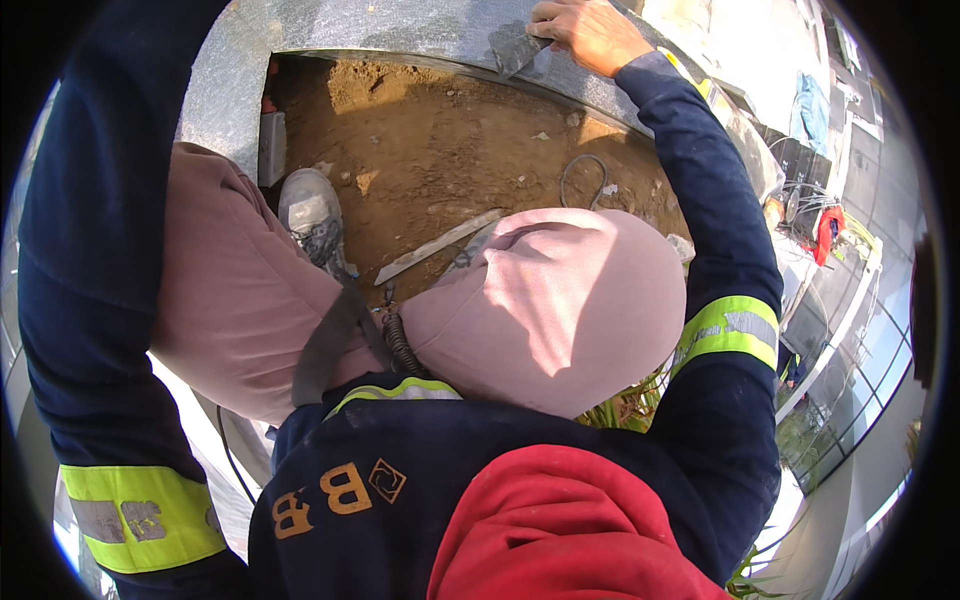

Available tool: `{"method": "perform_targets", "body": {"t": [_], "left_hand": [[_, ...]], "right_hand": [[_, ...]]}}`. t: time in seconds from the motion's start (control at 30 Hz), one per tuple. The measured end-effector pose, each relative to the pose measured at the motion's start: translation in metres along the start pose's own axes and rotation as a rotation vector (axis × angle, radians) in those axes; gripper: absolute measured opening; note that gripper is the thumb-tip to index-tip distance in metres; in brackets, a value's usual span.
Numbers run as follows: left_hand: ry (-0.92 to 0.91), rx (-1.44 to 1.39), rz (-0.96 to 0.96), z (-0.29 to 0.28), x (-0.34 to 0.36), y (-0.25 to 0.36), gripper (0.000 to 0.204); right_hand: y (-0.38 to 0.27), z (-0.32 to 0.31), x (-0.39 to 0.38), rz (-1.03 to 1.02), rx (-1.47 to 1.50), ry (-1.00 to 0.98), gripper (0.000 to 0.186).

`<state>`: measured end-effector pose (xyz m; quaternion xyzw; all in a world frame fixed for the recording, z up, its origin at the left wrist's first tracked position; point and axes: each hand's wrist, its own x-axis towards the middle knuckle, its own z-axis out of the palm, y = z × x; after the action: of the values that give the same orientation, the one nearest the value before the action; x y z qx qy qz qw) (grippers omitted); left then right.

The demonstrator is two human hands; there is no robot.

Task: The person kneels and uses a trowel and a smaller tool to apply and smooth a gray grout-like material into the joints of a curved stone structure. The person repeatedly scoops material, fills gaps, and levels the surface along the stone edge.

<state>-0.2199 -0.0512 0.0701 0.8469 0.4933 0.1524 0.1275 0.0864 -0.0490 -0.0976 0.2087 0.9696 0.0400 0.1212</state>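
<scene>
At the top of the head view my right hand [585,32] is closed round the handle of a putty knife [517,57]. Its flat grey blade, dusty and worn, points left and lies against the grey stone slab [400,35], close to the slab's near edge. Most of the handle is hidden by my fingers. My left arm [100,200] in its dark blue sleeve runs up the left side and out at the top, so my left hand is out of the picture.
Below the slab is a patch of brown soil [440,150] with a wooden strip [438,245] and a wire loop [583,180]. My dusty shoe [312,205] stands on it, beside a grey block [272,148]. Cables and a red cloth [828,235] are at the far right.
</scene>
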Motion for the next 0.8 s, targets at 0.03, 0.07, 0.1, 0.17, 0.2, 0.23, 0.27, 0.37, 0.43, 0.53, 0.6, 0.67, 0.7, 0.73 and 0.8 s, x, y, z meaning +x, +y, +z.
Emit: {"method": "perform_targets", "body": {"t": [0.03, 0.07, 0.1, 0.17, 0.2, 0.23, 0.27, 0.37, 0.43, 0.53, 0.6, 0.67, 0.7, 0.73, 0.8], "left_hand": [[-0.022, -0.004, -0.026, -0.001, 0.0, 0.002, 0.041], [0.021, 0.006, 0.026, 0.001, -0.002, 0.002, 0.04], [0.065, 0.016, 0.078, 0.004, -0.006, 0.0, 0.039], [0.073, 0.007, 0.111, 0.004, -0.006, 0.003, 0.038], [0.037, -0.013, 0.093, -0.002, -0.005, 0.007, 0.037], [0.019, -0.028, 0.071, -0.002, -0.003, 0.008, 0.037], [0.001, -0.037, 0.044, -0.003, -0.002, 0.009, 0.037], [-0.014, -0.033, -0.034, 0.001, 0.001, 0.007, 0.037], [-0.043, -0.009, -0.067, -0.003, 0.0, 0.013, 0.037], [-0.027, -0.029, -0.046, -0.001, 0.001, 0.009, 0.038], [-0.021, -0.011, -0.031, -0.001, 0.001, 0.007, 0.039], [-0.022, -0.01, -0.011, -0.002, 0.0, 0.007, 0.039], [-0.026, -0.018, 0.002, -0.004, -0.001, 0.008, 0.039], [-0.03, -0.027, 0.015, -0.005, -0.002, 0.008, 0.04], [-0.01, -0.031, -0.004, -0.002, 0.0, 0.006, 0.039]], "right_hand": [[-0.001, -0.001, -0.003, 0.014, 0.006, -0.026, 0.012], [-0.001, -0.003, -0.007, 0.03, 0.008, -0.054, 0.012], [0.001, 0.002, -0.012, 0.042, 0.012, -0.024, 0.013], [0.007, 0.02, -0.023, 0.063, 0.021, 0.036, 0.014], [0.009, 0.027, -0.028, 0.075, 0.01, 0.009, 0.015], [0.012, 0.033, -0.034, 0.087, -0.001, -0.018, 0.016], [0.012, 0.036, -0.038, 0.094, -0.01, -0.04, 0.017], [0.015, 0.039, -0.055, 0.047, -0.054, 0.012, 0.022], [0.013, 0.038, -0.065, 0.131, 0.008, -0.079, 0.024], [0.017, 0.043, -0.079, 0.163, 0.065, -0.101, 0.029], [0.019, 0.046, -0.088, 0.165, 0.086, -0.086, 0.031], [0.02, 0.05, -0.097, 0.181, 0.101, -0.077, 0.032], [0.021, 0.051, -0.101, 0.197, 0.106, -0.09, 0.032], [0.023, 0.052, -0.105, 0.213, 0.111, -0.102, 0.032], [0.028, 0.052, -0.114, 0.241, 0.092, -0.12, 0.032]]}}
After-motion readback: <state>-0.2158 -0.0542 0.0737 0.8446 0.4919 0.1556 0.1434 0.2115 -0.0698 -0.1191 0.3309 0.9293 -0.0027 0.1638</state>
